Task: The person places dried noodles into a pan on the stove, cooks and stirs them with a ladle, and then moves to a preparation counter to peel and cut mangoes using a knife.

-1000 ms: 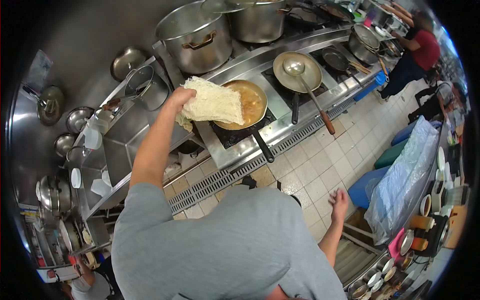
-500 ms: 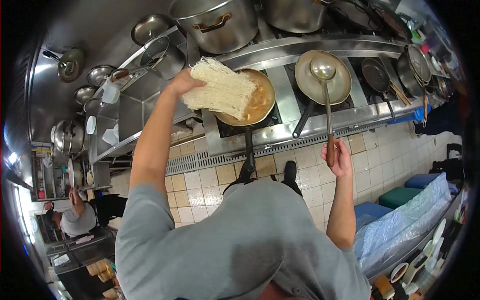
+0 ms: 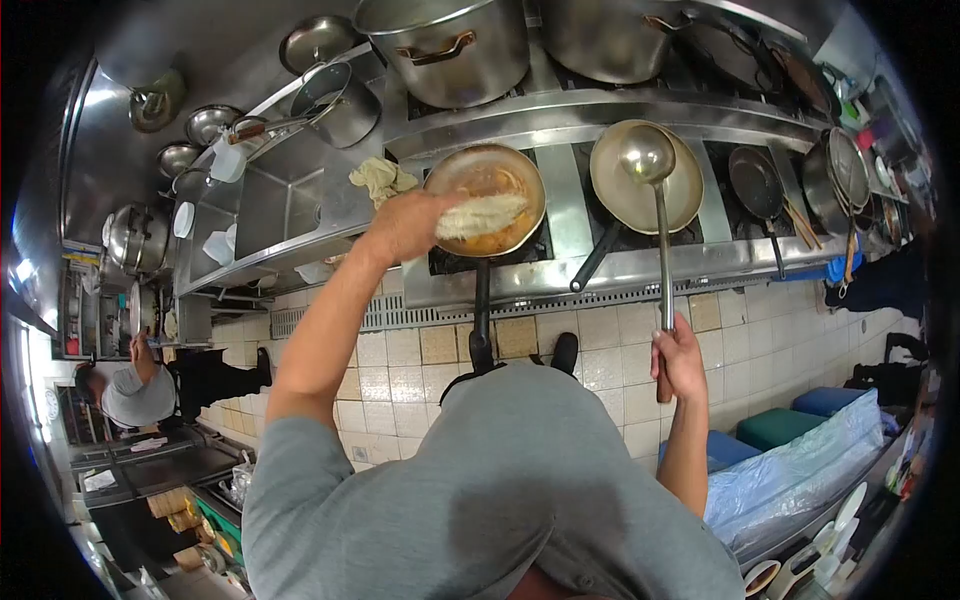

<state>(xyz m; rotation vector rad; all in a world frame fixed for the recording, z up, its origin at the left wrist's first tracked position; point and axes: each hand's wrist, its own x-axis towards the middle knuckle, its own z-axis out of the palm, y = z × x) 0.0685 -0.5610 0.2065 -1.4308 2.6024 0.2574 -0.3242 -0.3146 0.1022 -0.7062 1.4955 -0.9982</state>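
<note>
My left hand (image 3: pixel 408 226) is closed on a flat block of pale dry noodles (image 3: pixel 482 216), which is tipped over the left frying pan (image 3: pixel 487 160). Brownish liquid with bits in it shows inside that pan, and its black handle points toward me. My right hand (image 3: pixel 682 358) is wrapped round the wooden-ended handle of a long ladle (image 3: pixel 647 153). The ladle's bowl rests in a second, pale frying pan (image 3: pixel 612 190) to the right. A crumpled cloth (image 3: pixel 382 180) lies just left of the noodle pan.
Two large pots (image 3: pixel 455 60) stand behind the pans. A small black pan (image 3: pixel 755 182) sits at the right of the stove. The steel sink (image 3: pixel 290 205) is on the left. A co-worker (image 3: pixel 140 395) is at the far left. Plastic-covered bins (image 3: pixel 800 470) are at lower right.
My left hand has moved toward the pan, and the noodle block has tilted nearly edge-on. My right hand has come up from an open pose and closed on the ladle handle.
</note>
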